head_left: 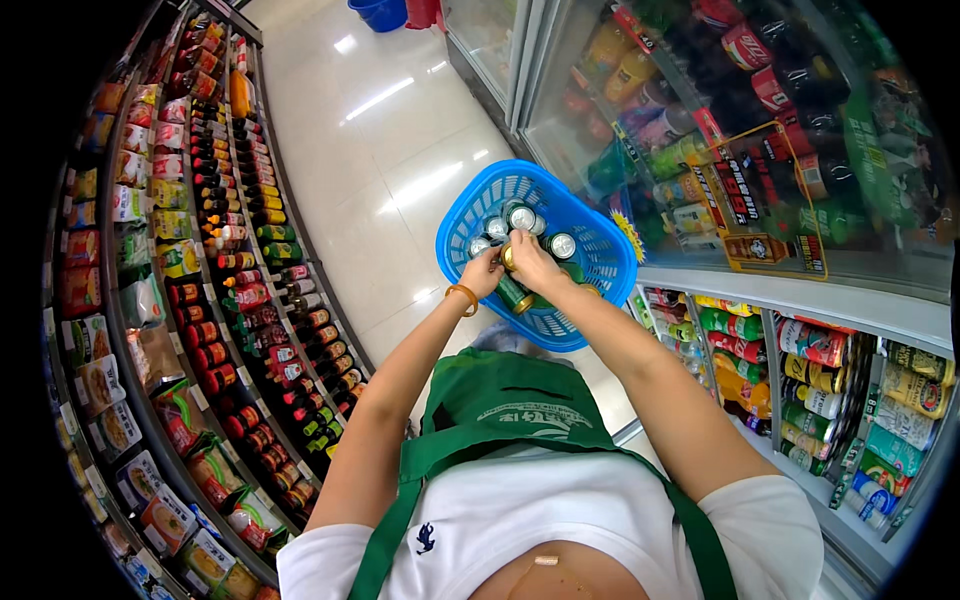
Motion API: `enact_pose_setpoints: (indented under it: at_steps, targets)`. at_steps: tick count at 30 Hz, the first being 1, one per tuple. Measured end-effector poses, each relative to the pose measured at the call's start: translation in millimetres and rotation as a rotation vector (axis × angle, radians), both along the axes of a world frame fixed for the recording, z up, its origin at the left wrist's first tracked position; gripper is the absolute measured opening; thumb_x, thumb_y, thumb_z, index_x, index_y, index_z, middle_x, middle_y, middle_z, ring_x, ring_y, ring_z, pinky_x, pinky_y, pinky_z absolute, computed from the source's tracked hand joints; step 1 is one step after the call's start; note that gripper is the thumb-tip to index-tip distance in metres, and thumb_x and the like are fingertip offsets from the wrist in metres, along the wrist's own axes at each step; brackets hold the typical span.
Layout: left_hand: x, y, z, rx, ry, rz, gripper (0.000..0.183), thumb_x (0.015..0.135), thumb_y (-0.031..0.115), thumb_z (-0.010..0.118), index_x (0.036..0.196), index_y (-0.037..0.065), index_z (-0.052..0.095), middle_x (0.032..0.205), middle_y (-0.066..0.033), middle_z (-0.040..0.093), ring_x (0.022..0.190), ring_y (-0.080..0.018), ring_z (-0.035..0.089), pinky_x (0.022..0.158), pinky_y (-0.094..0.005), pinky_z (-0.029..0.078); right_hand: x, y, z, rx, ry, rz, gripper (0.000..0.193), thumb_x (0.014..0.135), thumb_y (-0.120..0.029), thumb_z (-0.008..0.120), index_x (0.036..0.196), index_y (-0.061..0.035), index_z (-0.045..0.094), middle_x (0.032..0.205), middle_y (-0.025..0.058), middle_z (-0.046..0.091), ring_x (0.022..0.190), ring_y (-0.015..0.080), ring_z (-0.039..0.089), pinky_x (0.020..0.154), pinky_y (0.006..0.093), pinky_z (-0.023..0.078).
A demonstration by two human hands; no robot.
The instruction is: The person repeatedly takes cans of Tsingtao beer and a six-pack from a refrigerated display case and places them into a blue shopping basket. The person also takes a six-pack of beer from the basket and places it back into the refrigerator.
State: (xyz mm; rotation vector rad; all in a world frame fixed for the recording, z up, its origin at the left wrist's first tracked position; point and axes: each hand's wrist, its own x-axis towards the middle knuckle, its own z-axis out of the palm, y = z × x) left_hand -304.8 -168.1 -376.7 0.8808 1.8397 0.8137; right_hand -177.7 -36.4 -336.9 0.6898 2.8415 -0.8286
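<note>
A blue plastic basket (450, 215) with slatted sides is in front of me, and both my hands reach into it. My right hand (533, 263) is closed around a drink can (508, 258) with a gold-coloured end. Right beside it, my left hand (482, 272) has its fingers bent together near the same can; what they hold, if anything, is hidden. Below the hands lies a green can (515, 296) with a gold rim, tilted on its side. Several silver-topped cans (520, 217) stand or lie around the hands, another silver-topped can (562, 246) to their right.
Shelves of bottled sauces (215, 190) and packaged food (160, 240) line the left. A glass-door drinks fridge (690, 130) rises on the right, above a lower rack of cans and bottles (800, 400). On the pale tiled floor (340, 120), a blue bucket (380, 12) sits far ahead.
</note>
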Motion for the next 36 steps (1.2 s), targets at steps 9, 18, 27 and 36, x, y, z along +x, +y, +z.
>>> enact_pose_setpoints:
  at_steps: [9,18,27,36]
  targets:
    - [-15,-34,-43,0.044,0.036,0.073,0.044,0.093,0.001,0.061,0.137,-0.001,0.060,0.126,-0.0238,0.073,0.112,-0.0365,0.074,0.098,-0.0440,0.058,-5,-45,-4,-0.010,0.015,0.013,0.078,0.078,-0.003,0.079,0.142,0.0127,0.038,0.142,0.0363,0.041,0.139,0.0526,0.041,0.120,0.0533,0.037]
    - [15,-20,49,0.359,0.415,0.026,0.045,0.086,-0.011,0.059,0.128,0.004,0.067,0.126,-0.0187,0.069,0.120,-0.0384,0.064,0.104,-0.0455,0.051,58,-44,66,0.053,0.251,-0.163,0.060,0.086,-0.002,0.067,0.142,0.0074,0.047,0.148,0.0325,0.044,0.140,0.0487,0.045,0.116,0.0555,0.042]
    - [69,9,72,0.483,0.441,-0.294,0.044,0.085,-0.002,0.068,0.128,0.004,0.067,0.129,-0.0189,0.067,0.127,-0.0405,0.057,0.110,-0.0481,0.048,117,-29,57,0.353,-0.094,-0.258,0.075,0.063,-0.034,0.096,0.123,-0.0018,0.063,0.116,0.0162,0.069,0.123,0.0337,0.058,0.111,0.0626,0.036]
    - [70,-7,61,0.388,0.301,-0.364,0.075,0.079,0.007,0.079,0.149,0.004,0.051,0.136,-0.0230,0.063,0.128,-0.0426,0.058,0.112,-0.0488,0.047,137,-12,102,0.048,0.287,-0.284,0.023,0.078,-0.023,0.082,0.094,-0.0104,0.071,0.094,0.0083,0.073,0.106,0.0310,0.063,0.092,0.0485,0.046]
